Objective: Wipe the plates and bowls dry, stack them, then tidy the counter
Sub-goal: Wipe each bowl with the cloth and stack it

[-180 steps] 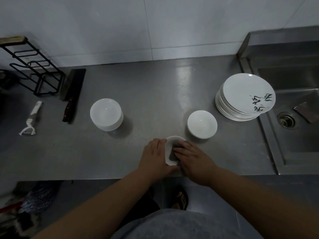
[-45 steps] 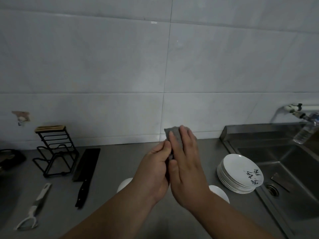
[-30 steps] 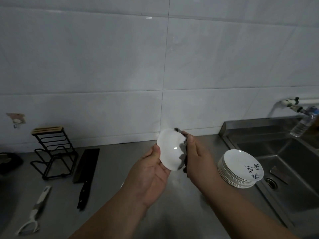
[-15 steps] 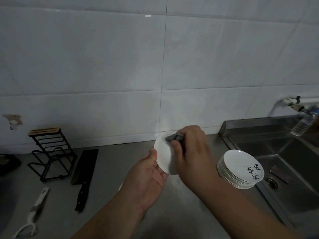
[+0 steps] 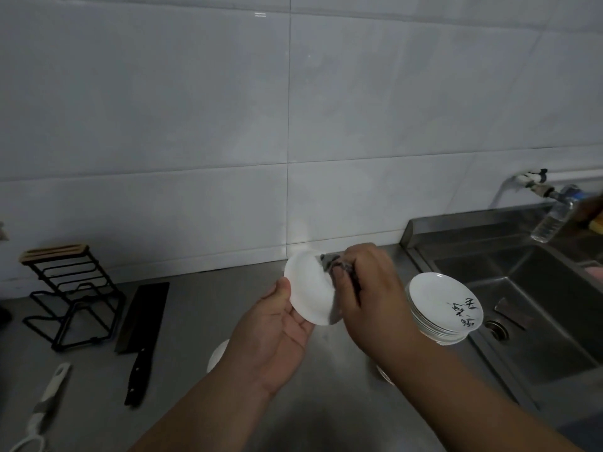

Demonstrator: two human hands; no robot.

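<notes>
A small white bowl is held up on edge above the steel counter. My left hand grips it from below, thumb on its left rim. My right hand pinches a dark grey cloth and presses it against the bowl's right side. A stack of white plates with black brush marks stands on the counter to the right, beside the sink. Part of another white bowl shows under my left wrist, and a sliver of one under my right forearm.
A steel sink with a drain and a tap carrying a plastic bottle lies at the right. A black cleaver, a black wire rack and a white peeler lie at the left. Tiled wall behind.
The bowl was lifted from the counter to chest height over the past seconds. In the last half second my right hand slid the cloth slightly along the bowl's upper rim; the bowl turned a little.
</notes>
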